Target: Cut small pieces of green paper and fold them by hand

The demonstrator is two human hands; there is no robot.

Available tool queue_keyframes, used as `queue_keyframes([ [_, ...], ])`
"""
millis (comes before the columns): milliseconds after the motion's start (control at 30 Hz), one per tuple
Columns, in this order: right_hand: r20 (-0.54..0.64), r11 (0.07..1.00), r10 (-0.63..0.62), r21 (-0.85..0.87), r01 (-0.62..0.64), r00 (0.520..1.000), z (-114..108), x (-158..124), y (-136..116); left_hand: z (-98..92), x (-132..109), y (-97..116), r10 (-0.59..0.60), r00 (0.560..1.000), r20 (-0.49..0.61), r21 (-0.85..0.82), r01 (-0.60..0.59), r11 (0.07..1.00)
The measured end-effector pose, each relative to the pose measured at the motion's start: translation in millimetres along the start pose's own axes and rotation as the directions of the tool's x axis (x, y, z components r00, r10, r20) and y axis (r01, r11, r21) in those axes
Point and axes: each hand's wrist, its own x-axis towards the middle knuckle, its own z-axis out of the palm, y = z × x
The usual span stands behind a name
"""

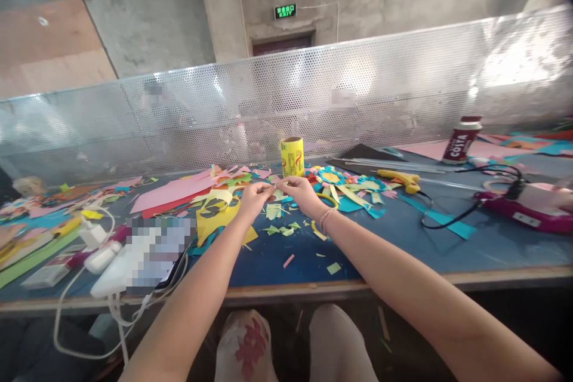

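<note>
My left hand (256, 198) and my right hand (304, 192) meet above the blue table, fingertips pinched close together. Something small and thin seems to be between them, too small to make out. Just behind them stands a yellow printed roll (292, 156), upright. Cut green paper scraps (283, 230) lie below the hands. Left of my left hand is a yellow paper sheet (220, 224) with cut-outs, and beyond it pink paper (174, 192). Paper flowers (332, 175) lie beyond my right hand. A yellow curved piece (319, 231) shows near my right wrist.
A yellow glue gun (400, 180) with a black cord lies right, near a magenta power strip (514, 212) and a dark red bottle (462, 140). A phone (172, 268) and white cables are at left. A perforated metal panel (188, 125) backs the table.
</note>
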Motion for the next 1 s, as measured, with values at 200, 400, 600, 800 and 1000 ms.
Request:
queue_keyframes([
  [200,0.062,0.993,0.08,0.084,-0.085,0.995,-6,4,0,-1.6,2,-2,0.008,0.999,-0.035,-0.003,-0.008,1.0],
  [400,0.187,0.96,0.196,0.165,-0.227,0.963,-14,5,-5,0.1,3,-6,-0.056,0.998,-0.022,-0.062,0.055,0.997],
  [600,0.177,0.934,0.265,0.196,-0.298,0.948,-13,5,0,2.9,1,0,-0.114,0.993,-0.015,-0.036,0.114,0.993],
  [800,0.18,0.973,0.226,0.004,-0.231,0.957,-11,4,3,0.3,1,2,-0.14,0.989,-0.042,0.096,0.144,0.985],
  [1000,0.089,0.981,0.18,-0.089,-0.172,0.98,-8,0,-2,4.9,-3,3,-0.07,0.997,-0.031,0.189,0.075,0.979],
])
